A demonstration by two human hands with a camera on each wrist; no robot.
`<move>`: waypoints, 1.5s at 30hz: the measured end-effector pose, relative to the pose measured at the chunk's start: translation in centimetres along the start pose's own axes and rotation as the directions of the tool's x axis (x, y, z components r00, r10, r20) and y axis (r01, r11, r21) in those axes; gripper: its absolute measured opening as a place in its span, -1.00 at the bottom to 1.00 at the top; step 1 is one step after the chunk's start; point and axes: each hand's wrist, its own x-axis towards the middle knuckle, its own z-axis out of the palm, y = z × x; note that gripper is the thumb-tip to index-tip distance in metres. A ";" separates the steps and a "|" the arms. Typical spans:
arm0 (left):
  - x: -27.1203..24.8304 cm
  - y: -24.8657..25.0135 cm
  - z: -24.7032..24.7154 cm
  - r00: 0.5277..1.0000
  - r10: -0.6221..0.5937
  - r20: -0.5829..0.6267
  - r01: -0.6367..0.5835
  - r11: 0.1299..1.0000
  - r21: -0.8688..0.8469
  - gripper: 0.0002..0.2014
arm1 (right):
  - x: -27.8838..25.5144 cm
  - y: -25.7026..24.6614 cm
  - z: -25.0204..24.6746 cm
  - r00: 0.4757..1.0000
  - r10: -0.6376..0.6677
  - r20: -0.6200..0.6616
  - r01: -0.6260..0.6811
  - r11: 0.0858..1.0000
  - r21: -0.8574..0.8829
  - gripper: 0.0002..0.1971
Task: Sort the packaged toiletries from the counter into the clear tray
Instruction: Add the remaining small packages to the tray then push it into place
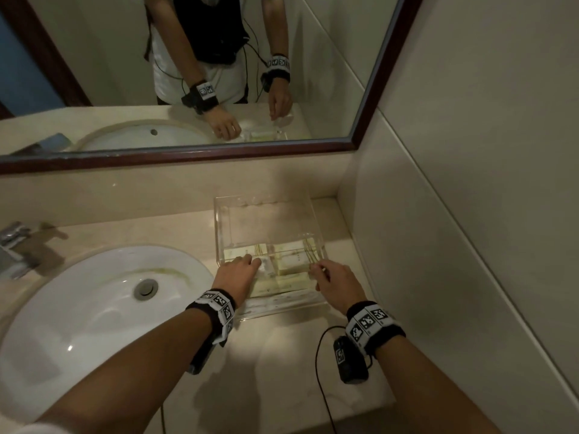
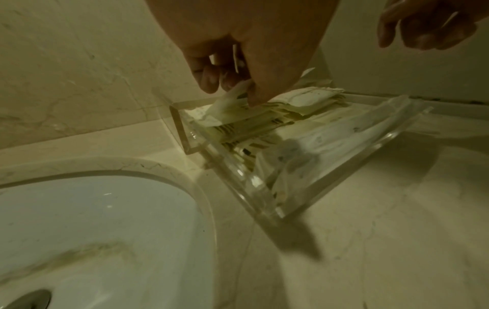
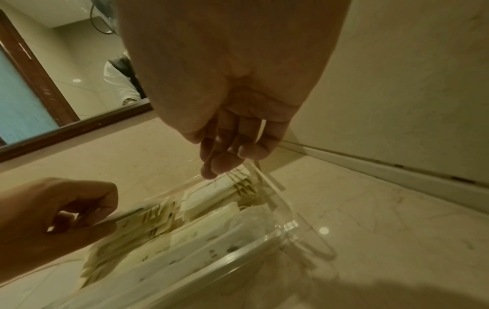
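A clear tray (image 1: pixel 269 202) stands on the counter right of the sink. Several cream packets with gold stripes (image 1: pixel 291 261) lie stacked in its near half; its far half holds nothing. My left hand (image 1: pixel 250 264) is at the tray's near left, and its thumb and fingers (image 2: pixel 209 79) pinch a white packet (image 2: pixel 227 100) just above the stack (image 2: pixel 304 98). My right hand (image 1: pixel 318 269) hangs over the right end of the stack, fingers (image 3: pixel 219 163) loosely extended, tips at the striped packets (image 3: pixel 240 186). The tray's near wall (image 3: pixel 264 236) shows below them.
A white basin (image 1: pixel 94 302) with a metal drain fills the left, a chrome tap (image 1: pixel 15 239) beyond it. A framed mirror (image 1: pixel 188 73) runs along the back and a tiled wall (image 1: pixel 470 214) closes the right. A black device (image 1: pixel 349 360) on a cable hangs by my right wrist.
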 end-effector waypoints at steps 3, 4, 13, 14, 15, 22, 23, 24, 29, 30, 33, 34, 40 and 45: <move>0.5 0.0 0.1 0.999 -0.005 0.053 0.005 1.000 -0.001 -0.72 | 0.4 -0.5 -0.3 1.000 0.001 0.023 -0.001 1.000 -0.001 -0.69; 0.6 -0.1 0.2 0.998 0.011 0.064 -0.012 1.000 0.005 -0.75 | 0.6 -0.7 -0.3 1.000 -0.006 0.031 0.005 1.000 0.002 -0.69; 1.5 -0.7 -0.7 0.989 0.116 0.091 -0.127 0.984 0.124 -0.74 | 3.1 -2.6 0.9 0.997 -0.041 0.071 0.040 0.999 0.015 -0.70; 1.5 -0.7 -0.8 0.989 0.110 0.097 -0.121 0.985 0.125 -0.73 | 3.2 -2.7 1.0 0.996 -0.045 0.073 0.044 0.999 0.019 -0.70; 1.5 -0.6 -0.9 0.989 0.105 0.102 -0.117 0.986 0.119 -0.70 | 3.3 -2.8 1.1 0.996 -0.043 0.077 0.042 0.999 0.020 -0.70; 2.1 -1.1 -1.1 0.995 0.025 0.094 -0.026 1.000 0.008 -0.72 | 3.9 -2.4 1.2 0.996 -0.036 0.087 0.036 0.999 0.010 -0.69; 2.2 -1.1 -1.0 0.995 0.015 0.099 -0.015 1.000 -0.002 -0.72 | 3.9 -2.4 1.2 0.995 -0.031 0.090 0.031 0.999 0.009 -0.69; 2.2 -1.0 -0.9 0.994 0.005 0.105 -0.004 1.000 -0.016 -0.74 | 3.9 -2.4 1.1 0.995 -0.032 0.091 0.031 0.999 0.011 -0.69; 2.3 -1.2 -0.1 0.995 -0.014 0.100 0.027 0.991 -0.132 -0.77 | 4.0 -3.1 1.1 0.993 -0.043 0.106 0.042 0.999 0.015 -0.68; 2.2 -1.5 0.2 0.994 -0.004 0.110 0.022 0.986 -0.164 -0.69 | 4.1 -3.3 1.2 0.993 -0.046 0.112 0.045 0.999 0.014 -0.68; 1.7 -2.4 0.6 0.991 0.022 0.132 0.004 0.981 -0.192 -0.52 | 4.3 -4.3 1.5 0.991 -0.060 0.122 0.059 0.998 0.009 -0.69; 1.4 -2.7 0.6 0.993 0.022 0.120 -0.001 0.985 -0.171 -0.51 | 4.4 -4.8 1.7 0.989 -0.069 0.129 0.069 0.998 0.005 -0.69; -0.5 -4.8 -0.4 0.995 -0.100 0.002 0.098 0.970 -0.222 -0.69 | 4.1 -7.8 2.4 0.972 -0.138 0.188 0.147 0.988 -0.037 -0.67; -3.0 -8.5 -1.0 0.985 -0.172 -0.022 0.162 0.957 -0.240 -0.78 | 3.7 -11.1 3.1 0.956 -0.169 0.239 0.197 0.975 -0.101 -0.68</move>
